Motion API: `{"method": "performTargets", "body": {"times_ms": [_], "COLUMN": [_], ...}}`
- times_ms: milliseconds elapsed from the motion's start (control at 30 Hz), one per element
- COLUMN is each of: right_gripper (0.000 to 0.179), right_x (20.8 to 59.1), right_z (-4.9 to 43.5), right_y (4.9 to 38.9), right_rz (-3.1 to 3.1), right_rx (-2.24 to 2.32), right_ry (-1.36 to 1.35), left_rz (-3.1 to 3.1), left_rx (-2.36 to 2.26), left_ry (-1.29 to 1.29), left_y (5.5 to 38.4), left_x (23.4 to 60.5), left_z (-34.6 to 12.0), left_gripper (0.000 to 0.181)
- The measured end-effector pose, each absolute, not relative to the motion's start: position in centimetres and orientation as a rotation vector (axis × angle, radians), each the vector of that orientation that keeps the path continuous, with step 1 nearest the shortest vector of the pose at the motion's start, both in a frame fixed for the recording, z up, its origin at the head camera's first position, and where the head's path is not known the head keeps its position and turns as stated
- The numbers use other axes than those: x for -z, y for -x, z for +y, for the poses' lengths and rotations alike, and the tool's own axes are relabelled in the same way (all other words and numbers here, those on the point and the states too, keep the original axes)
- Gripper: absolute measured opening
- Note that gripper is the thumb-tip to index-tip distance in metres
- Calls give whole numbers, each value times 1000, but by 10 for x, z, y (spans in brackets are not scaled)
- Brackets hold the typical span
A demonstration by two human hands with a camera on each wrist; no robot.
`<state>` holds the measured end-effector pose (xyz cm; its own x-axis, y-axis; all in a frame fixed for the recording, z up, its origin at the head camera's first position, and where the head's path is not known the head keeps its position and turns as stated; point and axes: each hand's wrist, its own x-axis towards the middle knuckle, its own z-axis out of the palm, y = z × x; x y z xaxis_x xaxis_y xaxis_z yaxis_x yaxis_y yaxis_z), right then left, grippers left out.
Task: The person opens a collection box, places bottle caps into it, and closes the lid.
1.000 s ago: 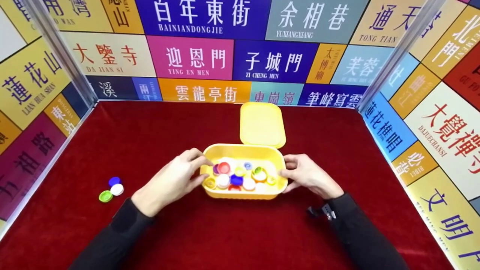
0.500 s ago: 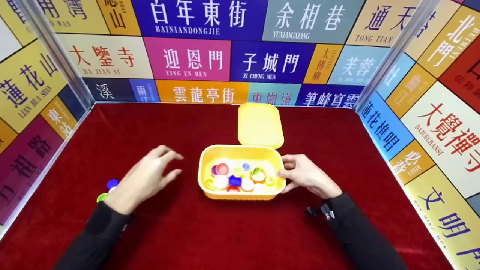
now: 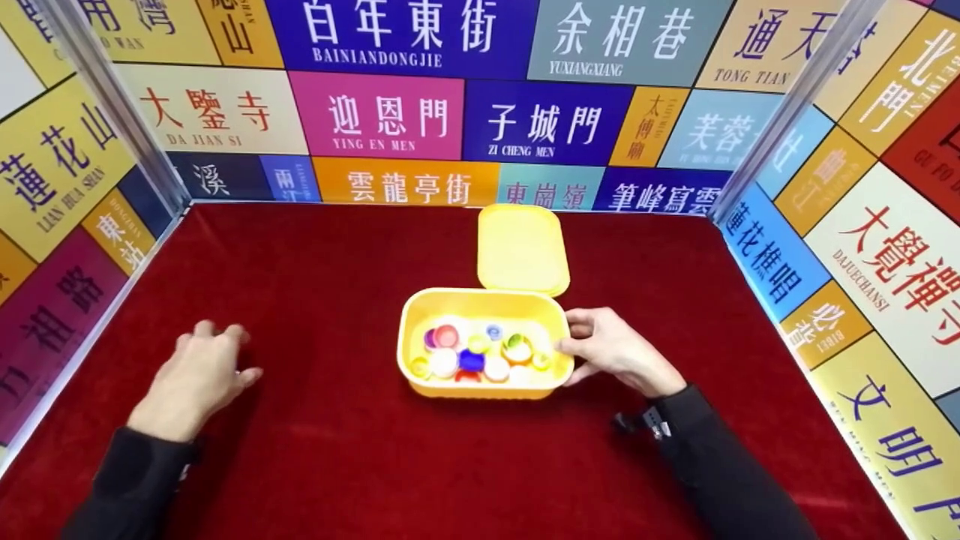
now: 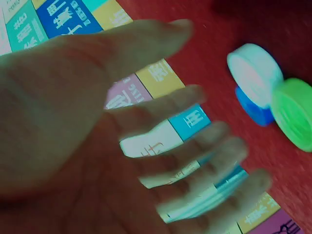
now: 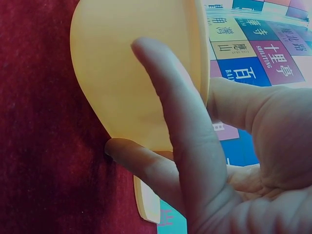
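Note:
A yellow plastic box [image 3: 480, 391] stands mid-table with several bottle caps [image 3: 471, 362] of mixed colours inside. My right hand [image 3: 611, 349] grips its right end; in the right wrist view, fingers [image 5: 192, 122] lie along the outer wall and the thumb goes behind the rim. Far to the left, my left hand [image 3: 196, 379] hovers palm down with fingers spread and nothing held. Beyond its fingertips, the left wrist view has a white cap [image 4: 254, 73], a green cap [image 4: 296, 114] and a blue cap [image 4: 251, 108] bunched together. In the head view the hand hides these three.
The yellow lid [image 3: 523, 247] lies flat just behind the box. A dark red cloth [image 3: 337, 465] covers the table. Panels with printed place names [image 3: 379, 116] wall off the back and both sides, with metal posts [image 3: 784, 112] at the corners.
My left hand has left the box's left end and moved far left, over the three loose caps. My right hand keeps its grip, and the box stays in place.

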<state>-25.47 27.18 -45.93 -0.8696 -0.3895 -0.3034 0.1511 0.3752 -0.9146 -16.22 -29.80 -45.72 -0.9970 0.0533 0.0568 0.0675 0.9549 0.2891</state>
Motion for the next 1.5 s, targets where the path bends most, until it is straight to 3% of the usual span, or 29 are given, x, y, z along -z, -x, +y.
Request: {"method": "performTargets", "body": {"times_ms": [1067, 1500], "right_gripper": [48, 48], "right_x": [460, 460], "right_z": [271, 272], "right_y": [254, 254], "right_rz": [2169, 2168], "right_rx": [1512, 1505], "right_ry": [198, 210], "left_rz": [-3022, -2900], "left_rx": [510, 511], "left_ry": [161, 247], "left_y": [161, 171], "left_x": [460, 453], "left_z": [-300, -273], "left_gripper": [9, 13]}}
